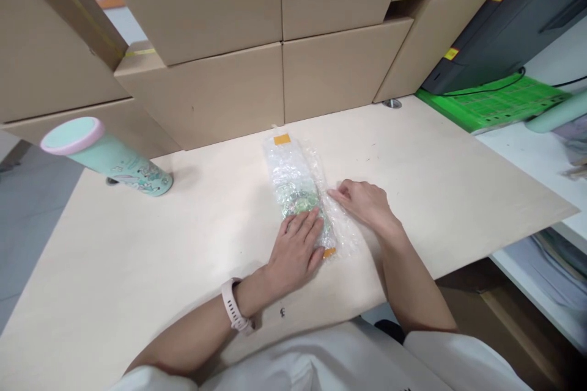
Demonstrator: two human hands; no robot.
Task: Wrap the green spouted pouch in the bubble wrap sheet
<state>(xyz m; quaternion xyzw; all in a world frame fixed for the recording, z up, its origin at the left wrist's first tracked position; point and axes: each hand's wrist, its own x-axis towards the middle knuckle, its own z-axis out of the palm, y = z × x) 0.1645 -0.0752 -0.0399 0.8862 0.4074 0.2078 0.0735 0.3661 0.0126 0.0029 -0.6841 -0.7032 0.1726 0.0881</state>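
A clear bubble-wrap packet (298,180) with something green inside lies lengthwise on the light wooden table (192,238). Small orange tape tabs mark its far and near ends. My left hand (296,250) lies flat on the packet's near end, fingers stretched out over the green part. My right hand (364,201) rests at the packet's right edge, fingers loosely curled and touching the wrap. A pale pink watch sits on my left wrist.
A mint-green tumbler (110,159) with a pink-rimmed lid stands at the left. Cardboard boxes (238,43) are stacked along the back of the table. At the right are a green mat (495,104) and a dark machine (518,24) on a white desk.
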